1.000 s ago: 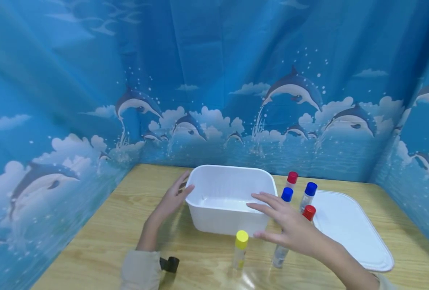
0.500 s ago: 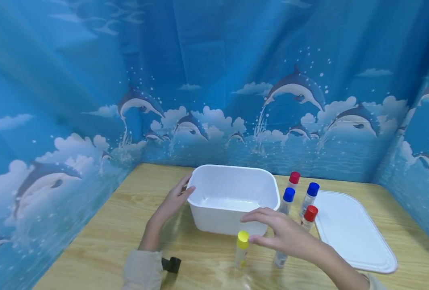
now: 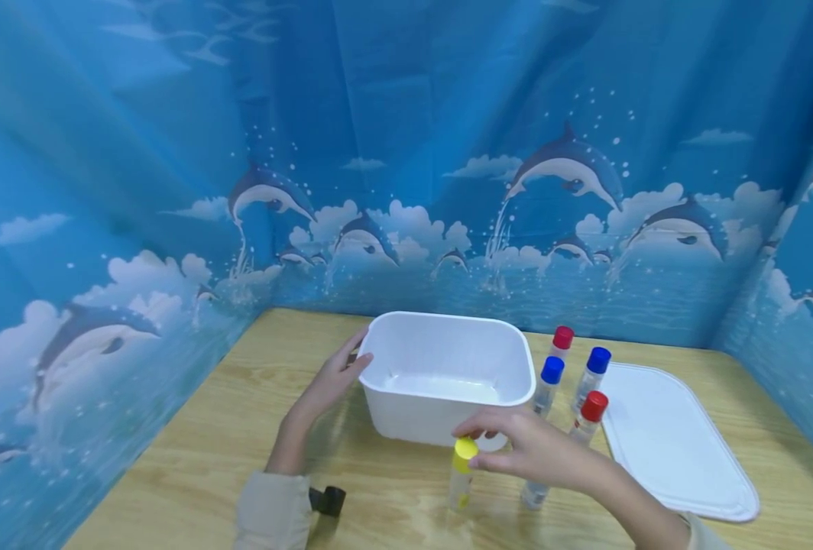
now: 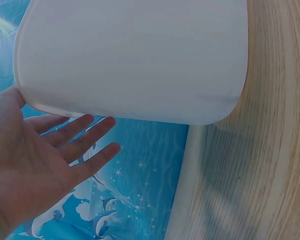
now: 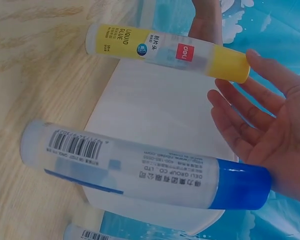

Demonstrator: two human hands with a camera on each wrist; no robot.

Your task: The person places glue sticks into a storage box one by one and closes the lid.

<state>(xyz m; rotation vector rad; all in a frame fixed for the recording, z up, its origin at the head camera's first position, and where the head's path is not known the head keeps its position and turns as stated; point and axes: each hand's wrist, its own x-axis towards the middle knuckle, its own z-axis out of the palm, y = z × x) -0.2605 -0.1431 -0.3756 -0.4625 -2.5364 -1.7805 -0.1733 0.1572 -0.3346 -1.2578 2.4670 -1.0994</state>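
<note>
Upright on the wooden table stands a liquid glue bottle (image 5: 160, 54) with a yellow cap (image 3: 465, 451). My right hand (image 3: 526, 447) pinches that cap between thumb and fingers. Close under the right wrist is another clear glue bottle (image 5: 135, 165), blue-capped in the right wrist view; in the head view the hand hides its cap. A white plastic bin (image 3: 441, 416) sits behind the yellow-capped bottle, its inside bare. My left hand (image 3: 334, 378) touches the bin's left end near the rim, its fingers (image 4: 92, 137) fairly straight and spread.
Right of the bin stand several glue bottles, among them a red-capped one (image 3: 592, 409) and a blue-capped one (image 3: 595, 363). A white lid (image 3: 678, 451) lies at the table's right. Blue dolphin curtains (image 3: 406, 153) enclose the back and sides.
My right hand has come down and left from above the bin's right end to the yellow cap, its fingers closing around it. My left hand stays at the bin, which has not visibly moved.
</note>
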